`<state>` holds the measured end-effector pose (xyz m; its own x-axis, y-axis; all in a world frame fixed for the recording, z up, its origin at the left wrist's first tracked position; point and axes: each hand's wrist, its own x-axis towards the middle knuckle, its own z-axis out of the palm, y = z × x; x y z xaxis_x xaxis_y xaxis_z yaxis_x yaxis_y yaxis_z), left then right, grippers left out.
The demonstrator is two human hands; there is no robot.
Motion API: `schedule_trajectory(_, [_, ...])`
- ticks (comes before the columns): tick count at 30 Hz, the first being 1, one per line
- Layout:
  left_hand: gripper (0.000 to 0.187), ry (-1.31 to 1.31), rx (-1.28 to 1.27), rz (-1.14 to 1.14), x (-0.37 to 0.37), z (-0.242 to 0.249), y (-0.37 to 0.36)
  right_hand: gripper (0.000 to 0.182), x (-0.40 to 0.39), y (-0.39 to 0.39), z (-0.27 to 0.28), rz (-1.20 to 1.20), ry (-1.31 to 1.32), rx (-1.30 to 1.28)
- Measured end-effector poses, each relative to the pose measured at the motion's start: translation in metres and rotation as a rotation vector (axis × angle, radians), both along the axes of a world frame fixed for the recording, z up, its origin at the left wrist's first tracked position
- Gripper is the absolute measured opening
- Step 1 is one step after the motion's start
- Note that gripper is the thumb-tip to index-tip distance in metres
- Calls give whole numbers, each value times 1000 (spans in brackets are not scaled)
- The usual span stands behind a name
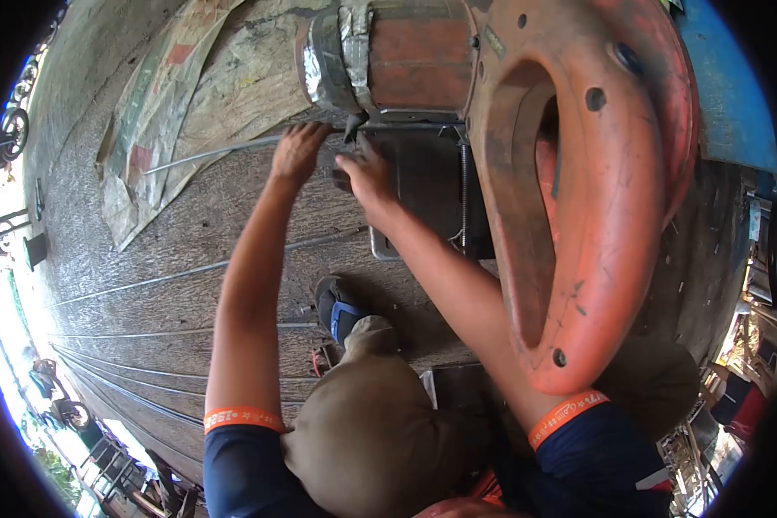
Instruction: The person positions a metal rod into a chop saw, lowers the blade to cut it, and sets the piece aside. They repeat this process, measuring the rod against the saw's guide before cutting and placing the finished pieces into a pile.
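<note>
My left hand [298, 154] is closed over a thin metal rod [211, 154], which runs out to the left above the floor. The rod's other end passes toward the dark metal base [419, 186] of an orange cut-off saw. Close beside it, my right hand [369, 180] is at the left edge of that base, fingers bent around a small dark part that I cannot make out. Above both hands is the saw's motor housing [421, 62], wrapped with silvery tape. The saw's large orange loop handle [609, 224] rises close to the camera, over my right forearm.
Several long metal rods [173, 274] lie across the concrete floor [147, 224] on the left. A worn printed sheet [160, 112] lies at the upper left. My sandalled foot [341, 306] is below the hands. A blue panel [738, 86] stands at the upper right.
</note>
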<state>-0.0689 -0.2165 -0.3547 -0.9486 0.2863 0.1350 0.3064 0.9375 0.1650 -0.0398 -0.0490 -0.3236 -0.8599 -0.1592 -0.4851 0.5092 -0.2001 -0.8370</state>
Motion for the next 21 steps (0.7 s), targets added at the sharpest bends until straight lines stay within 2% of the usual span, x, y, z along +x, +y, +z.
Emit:
schedule_trajectory(1, [41, -64, 13, 28, -1, 7, 9, 64, 6, 2, -5, 44, 43, -19])
schedule_trajectory(3, [36, -44, 61, 1, -3, 4, 7, 60, 28, 28, 33, 187, 74, 217])
schedule_trajectory(4, [34, -65, 60, 2, -3, 7, 8, 58, 42, 34, 38, 154, 135, 324])
schedule_trajectory(5, [31, -75, 30, 25, -3, 11, 8, 43, 58, 41, 11, 171, 179, 448])
schedule_trajectory(6, [29, -87, 0, 49, -3, 15, 6, 24, 68, 55, 19, 88, 18, 56])
schedule_trajectory(7, [27, -31, -40, 56, -3, 15, 3, 15, 76, 62, 52, -5, 32, 118])
schedule_trajectory(8, [25, -214, 39, 55, -8, 29, -1, 23, 104, 75, 32, -174, -213, -276])
schedule_trajectory(9, [23, -202, -42, 1, -12, 31, -4, 34, 97, 103, 108, 99, 67, 301])
schedule_trajectory(10, [21, -189, -124, -51, -16, 32, -5, 33, 116, 105, 42, 78, 717, 599])
schedule_trajectory(12, [18, -180, -40, -49, -18, 34, -4, 43, 140, 123, 95, -394, 262, 667])
schedule_trajectory(13, [18, -176, -48, -68, -22, 37, 4, 43, 146, 137, 90, -414, 258, 663])
schedule_trajectory(15, [18, -146, 19, -28, -31, 43, 37, 45, 157, 172, 64, -673, 78, 525])
schedule_trajectory(16, [19, -134, 54, -8, -39, 44, 68, 42, 153, 193, 56, -739, 60, 560])
schedule_trajectory(17, [19, -125, 91, 18, -24, 48, 52, 40, 141, 216, 51, -799, 41, 596])
schedule_trajectory(19, [20, -105, 169, 81, -16, 50, 43, 35, 116, 251, 51, -914, 229, 731])
schedule_trajectory(21, [20, -82, 249, 146, -30, 48, 28, 28, 87, 266, 79, -990, 293, 552])
